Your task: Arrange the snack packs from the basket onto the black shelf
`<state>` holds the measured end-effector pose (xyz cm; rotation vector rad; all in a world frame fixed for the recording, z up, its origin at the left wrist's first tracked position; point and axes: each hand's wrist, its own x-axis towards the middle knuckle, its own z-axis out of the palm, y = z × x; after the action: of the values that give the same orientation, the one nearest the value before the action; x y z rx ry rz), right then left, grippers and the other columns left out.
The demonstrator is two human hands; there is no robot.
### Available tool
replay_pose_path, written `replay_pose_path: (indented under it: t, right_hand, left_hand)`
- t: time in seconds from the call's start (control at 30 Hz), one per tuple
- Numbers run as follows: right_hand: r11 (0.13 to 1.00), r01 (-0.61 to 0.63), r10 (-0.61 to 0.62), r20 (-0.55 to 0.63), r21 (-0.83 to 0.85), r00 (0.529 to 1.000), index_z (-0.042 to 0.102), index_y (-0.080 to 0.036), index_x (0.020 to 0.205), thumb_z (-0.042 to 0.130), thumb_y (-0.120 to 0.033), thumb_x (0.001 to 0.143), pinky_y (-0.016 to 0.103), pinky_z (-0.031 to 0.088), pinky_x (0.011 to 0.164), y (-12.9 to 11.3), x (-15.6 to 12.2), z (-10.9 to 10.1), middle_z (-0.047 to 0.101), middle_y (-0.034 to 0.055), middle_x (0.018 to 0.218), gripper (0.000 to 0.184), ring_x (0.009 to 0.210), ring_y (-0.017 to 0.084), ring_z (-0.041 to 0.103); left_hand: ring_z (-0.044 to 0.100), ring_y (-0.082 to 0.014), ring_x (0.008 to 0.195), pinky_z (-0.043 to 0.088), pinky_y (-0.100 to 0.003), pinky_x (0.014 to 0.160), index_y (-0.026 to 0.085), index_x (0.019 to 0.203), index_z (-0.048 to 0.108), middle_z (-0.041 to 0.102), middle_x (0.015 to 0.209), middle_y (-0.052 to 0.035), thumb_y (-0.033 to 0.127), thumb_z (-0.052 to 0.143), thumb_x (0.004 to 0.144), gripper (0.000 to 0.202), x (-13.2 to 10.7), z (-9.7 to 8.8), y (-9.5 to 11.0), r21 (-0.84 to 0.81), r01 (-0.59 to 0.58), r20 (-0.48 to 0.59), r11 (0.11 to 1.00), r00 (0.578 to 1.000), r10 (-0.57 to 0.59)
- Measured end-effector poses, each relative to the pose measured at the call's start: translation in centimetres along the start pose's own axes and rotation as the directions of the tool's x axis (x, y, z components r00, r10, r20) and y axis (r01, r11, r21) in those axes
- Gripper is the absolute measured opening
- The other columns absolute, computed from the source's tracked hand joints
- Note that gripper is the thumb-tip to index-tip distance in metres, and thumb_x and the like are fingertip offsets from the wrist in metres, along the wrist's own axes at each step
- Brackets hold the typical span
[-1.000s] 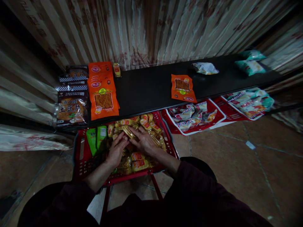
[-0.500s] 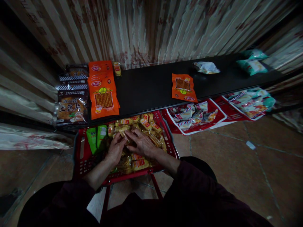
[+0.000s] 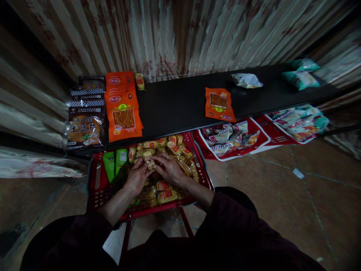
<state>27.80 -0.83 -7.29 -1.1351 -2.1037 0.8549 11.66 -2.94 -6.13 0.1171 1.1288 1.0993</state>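
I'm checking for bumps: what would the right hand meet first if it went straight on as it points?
Probably the packet, between the right hand and the left hand; contact seems likely, but depth is unclear.

Long black table, glossy top. Left end: dark brown packets, overlapping front to back. Just right of them: orange packets, also overlapping. Small yellow packet by back edge. Single orange packet at front edge. White packet toward back edge. Teal packets near right end.
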Motion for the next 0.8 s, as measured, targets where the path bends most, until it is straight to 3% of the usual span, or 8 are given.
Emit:
replay_pose_path:
  t: [0.17,0.4,0.57,0.8]
  right_hand:
    - [0.996,-0.011,0.009,-0.029,-0.084,1.000,0.056,-0.023,0.122,0.053,-0.024,0.087,0.041,0.047,0.094,0.07,-0.10,0.14,0.054,0.0097,0.114,0.036,0.107,0.021,0.054]
    - [0.972,0.077,-0.085,-0.025,-0.224,0.996,0.061,-0.023,0.117,0.047,-0.022,0.090,0.043,0.047,0.095,-0.08,-0.29,0.32,0.057,0.0096,0.112,0.030,0.105,0.022,0.052]
    - [0.980,0.031,-0.037,-0.024,-0.198,0.999,0.061,-0.022,0.118,0.046,-0.020,0.090,0.043,0.046,0.097,0.34,-0.43,0.67,0.060,0.0099,0.112,0.032,0.104,0.021,0.056]
    - [0.992,-0.036,0.033,-0.024,-0.118,0.999,0.059,-0.018,0.120,0.045,-0.030,0.091,0.044,0.045,0.098,0.00,-0.19,0.38,0.063,0.0129,0.118,0.035,0.110,0.024,0.058]
  left_hand:
    - [0.062,-0.0121,0.081,0.048,-0.034,0.087,0.018,0.096,0.060,0.066,0.094,-0.0029,0.009,0.068,0.069,0.029,0.15,-0.19,-0.18,0.001,-0.011,0.037,1.000,0.999,0.011]
    - [0.062,-0.0120,0.080,0.049,-0.042,0.092,0.018,0.089,0.060,0.064,0.096,-0.0016,0.011,0.070,0.067,0.025,0.00,-0.28,-0.53,0.011,-0.005,0.051,1.000,0.999,0.004]
    - [0.062,-0.0122,0.080,0.048,-0.042,0.094,0.017,0.086,0.062,0.065,0.088,-0.0012,0.011,0.071,0.066,0.023,-0.40,0.09,-0.90,0.030,-0.025,0.038,0.999,0.999,0.023]
    - [0.062,-0.0181,0.092,0.047,-0.040,0.094,0.015,0.094,0.065,0.067,0.097,-0.0068,0.015,0.069,0.064,0.030,-0.68,0.35,-0.83,0.085,-0.067,0.059,0.994,0.996,0.062]
